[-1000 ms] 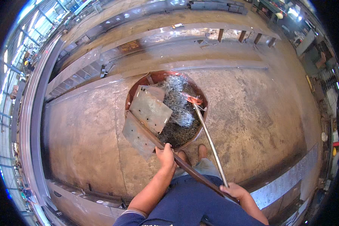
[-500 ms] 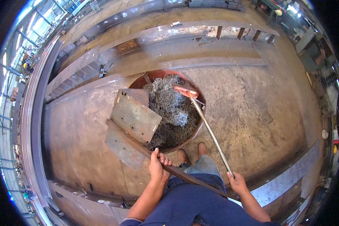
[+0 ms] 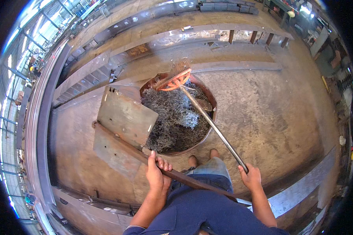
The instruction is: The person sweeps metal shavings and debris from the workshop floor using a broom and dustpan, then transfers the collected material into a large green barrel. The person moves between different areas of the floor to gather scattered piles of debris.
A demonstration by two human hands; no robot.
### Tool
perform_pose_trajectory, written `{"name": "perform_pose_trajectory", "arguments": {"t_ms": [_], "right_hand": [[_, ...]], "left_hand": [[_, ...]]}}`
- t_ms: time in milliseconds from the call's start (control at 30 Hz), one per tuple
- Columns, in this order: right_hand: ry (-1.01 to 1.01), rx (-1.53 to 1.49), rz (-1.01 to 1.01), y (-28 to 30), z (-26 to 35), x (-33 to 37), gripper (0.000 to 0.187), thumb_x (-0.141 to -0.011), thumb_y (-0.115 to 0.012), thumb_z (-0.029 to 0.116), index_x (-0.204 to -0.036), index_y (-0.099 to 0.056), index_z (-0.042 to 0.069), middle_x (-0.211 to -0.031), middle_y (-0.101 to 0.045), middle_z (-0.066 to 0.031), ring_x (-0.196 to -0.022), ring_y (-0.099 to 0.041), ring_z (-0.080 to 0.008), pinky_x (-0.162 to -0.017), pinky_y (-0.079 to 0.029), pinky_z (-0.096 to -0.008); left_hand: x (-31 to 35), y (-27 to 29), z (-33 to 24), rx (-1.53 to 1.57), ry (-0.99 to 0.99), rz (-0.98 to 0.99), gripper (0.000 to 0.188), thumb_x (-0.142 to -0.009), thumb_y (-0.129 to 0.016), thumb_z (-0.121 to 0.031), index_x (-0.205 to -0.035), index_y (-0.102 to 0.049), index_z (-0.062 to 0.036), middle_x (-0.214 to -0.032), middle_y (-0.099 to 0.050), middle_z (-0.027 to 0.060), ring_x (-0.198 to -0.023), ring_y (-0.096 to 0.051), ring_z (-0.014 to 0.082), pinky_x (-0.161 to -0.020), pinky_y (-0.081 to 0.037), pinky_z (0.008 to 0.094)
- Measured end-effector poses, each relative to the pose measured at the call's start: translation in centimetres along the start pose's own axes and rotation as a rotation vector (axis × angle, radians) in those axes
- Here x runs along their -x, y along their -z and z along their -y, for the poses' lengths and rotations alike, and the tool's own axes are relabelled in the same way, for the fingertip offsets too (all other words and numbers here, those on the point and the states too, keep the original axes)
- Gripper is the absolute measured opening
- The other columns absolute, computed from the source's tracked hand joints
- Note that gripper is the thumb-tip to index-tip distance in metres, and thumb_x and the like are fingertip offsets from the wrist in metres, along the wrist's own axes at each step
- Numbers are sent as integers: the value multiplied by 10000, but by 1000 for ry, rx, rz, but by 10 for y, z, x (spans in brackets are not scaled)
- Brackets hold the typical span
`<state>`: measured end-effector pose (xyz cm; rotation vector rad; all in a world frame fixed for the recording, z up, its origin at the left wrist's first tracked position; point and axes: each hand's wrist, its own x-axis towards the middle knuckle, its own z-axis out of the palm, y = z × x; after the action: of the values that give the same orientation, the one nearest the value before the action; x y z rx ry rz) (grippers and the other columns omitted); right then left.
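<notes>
My left hand (image 3: 157,172) is wrapped round the rusty bar handle of a sheet-metal dustpan (image 3: 123,117), whose bent grey plates have a few small holes. The pan lies tilted at the left rim of a round reddish-brown drum (image 3: 213,105). Inside the drum is a heap of curly metal shavings (image 3: 164,121), bright in the middle and darker toward the near side. In my right hand (image 3: 250,176) is the end of a metal pole, the handle of an orange-headed broom (image 3: 175,80). The broom's head is over the drum's far side, with loose bits round its bristles.
Long steel beams (image 3: 164,41) lie across the floor beyond the drum, and more steel lengths (image 3: 43,129) run along the left. A flat steel plate (image 3: 302,192) is at the lower right. My boots (image 3: 193,160) stand close to the drum's near rim.
The broom's head has swung left and farther away, and its bristles now show. The dustpan has moved left, its upper plate uncovering more of the drum. Both hands keep their grip.
</notes>
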<state>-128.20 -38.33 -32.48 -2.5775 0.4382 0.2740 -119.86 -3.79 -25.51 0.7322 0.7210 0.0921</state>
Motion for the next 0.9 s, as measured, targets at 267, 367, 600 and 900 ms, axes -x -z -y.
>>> {"name": "perform_pose_trajectory", "arguments": {"t_ms": [267, 367, 600, 900], "right_hand": [[12, 25, -65, -24, -21, -17, 405, -908, -649, 491, -916, -655, 85, -729, -658, -234, -740, -649, -464, -673, -506, -553], [-9, 5, -88, -19, -29, -24, 410, -902, -651, 494, -949, -670, 87, -729, -663, -234, -745, -657, -459, -681, -510, -557], [35, 52, -120, 40, -58, -75, 364, -924, -637, 438, -996, -682, 83, -719, -657, -242, -729, -655, -463, -677, -511, -559], [261, -183, 79, 152, -72, -119, 297, -888, -696, 324, -1011, -725, 55, -764, -679, -211, -695, -664, -399, -649, -524, -479]], "left_hand": [[26, -38, -16, 3, -100, 121, 267, -1014, -550, -311, -829, -452, -146, -558, -373, -17, -471, -366, 126, -493, -357, 308], [28, -53, -6, -16, -118, 94, 285, -1014, -552, -321, -819, -450, -141, -558, -369, -15, -467, -362, 128, -490, -357, 307], [-26, -67, 64, -10, 33, -84, 374, -1001, -556, -340, -710, -433, -139, -556, -368, -14, -504, -377, 140, -528, -363, 323], [-30, -52, 134, 207, 136, -154, 320, -952, -549, -272, -666, -433, -185, -502, -345, -49, -416, -329, 105, -442, -292, 272]]}}
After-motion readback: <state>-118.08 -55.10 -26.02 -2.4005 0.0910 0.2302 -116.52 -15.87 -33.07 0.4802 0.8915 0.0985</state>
